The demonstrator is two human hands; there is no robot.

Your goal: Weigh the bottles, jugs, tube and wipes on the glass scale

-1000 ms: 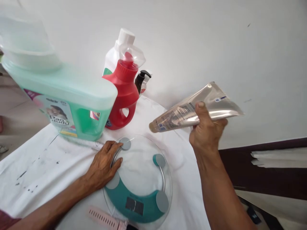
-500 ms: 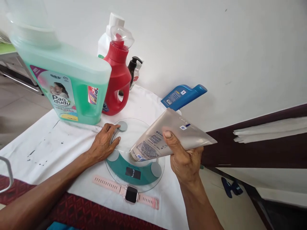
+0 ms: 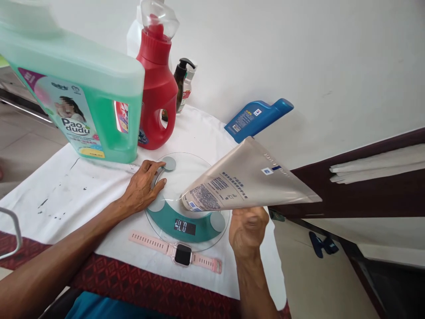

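A round glass weighing scale [image 3: 195,166] with a teal band lies on the white cloth, and its display [image 3: 185,227] is lit with digits. On the scale a large beige squeeze tube [image 3: 229,186] stands cap down, widening upward to its flat crimped end. My left hand [image 3: 141,186] rests at the scale's left rim, thumb and forefinger spread apart. Just under the tube's right side is my right hand [image 3: 249,228], smeared by motion; its fingers look curled and are partly hidden, so whether it touches the tube is unclear. A pink-strapped watch [image 3: 183,254] lies in front of the scale.
A big green liquid jug [image 3: 121,110] and a red detergent bottle [image 3: 159,97] stand at back left. Behind them are a black pump bottle [image 3: 181,79] and a white bottle [image 3: 133,37]. A blue bottle [image 3: 257,117] leans by the wall. Slippers [image 3: 322,244] lie on the floor.
My right thumb has come off the tube's front, and that hand has moved down below the tube. The scale display now shows digits. My left hand stays on the rim.
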